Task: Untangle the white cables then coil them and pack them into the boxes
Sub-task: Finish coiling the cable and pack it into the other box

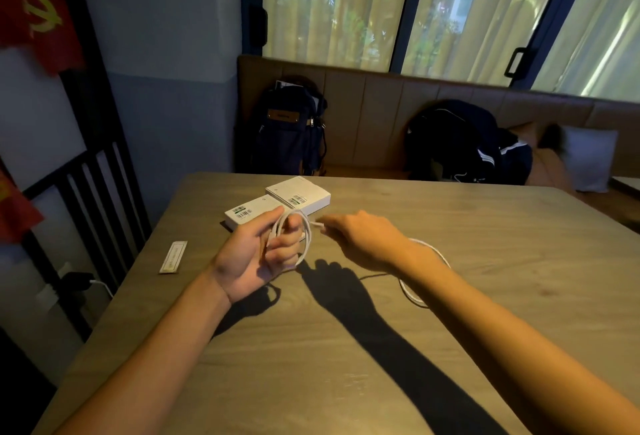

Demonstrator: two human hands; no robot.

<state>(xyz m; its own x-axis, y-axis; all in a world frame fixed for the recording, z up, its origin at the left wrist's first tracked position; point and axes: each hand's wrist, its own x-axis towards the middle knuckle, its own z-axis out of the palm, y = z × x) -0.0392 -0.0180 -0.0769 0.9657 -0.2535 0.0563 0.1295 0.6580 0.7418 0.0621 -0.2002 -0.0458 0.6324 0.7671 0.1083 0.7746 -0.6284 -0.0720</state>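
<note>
My left hand point(258, 256) is raised over the wooden table point(311, 348) and holds a white cable coil point(304, 238) looped around its fingers. My right hand point(360, 238) pinches the free plug end of that cable point(318, 225) just right of the coil. A second white cable point(420, 282) lies loose on the table under my right forearm, partly hidden by it. Two white boxes sit behind my hands: one point(247, 212) lies flat at the left and the other point(299, 194) overlaps it at the right.
A narrow paper strip point(174, 257) lies on the table to the left. Beyond the far table edge runs a bench with a dark backpack point(291, 129), a black bag point(464, 143) and a grey cushion point(590, 160). A dark chair point(90, 192) stands at the left.
</note>
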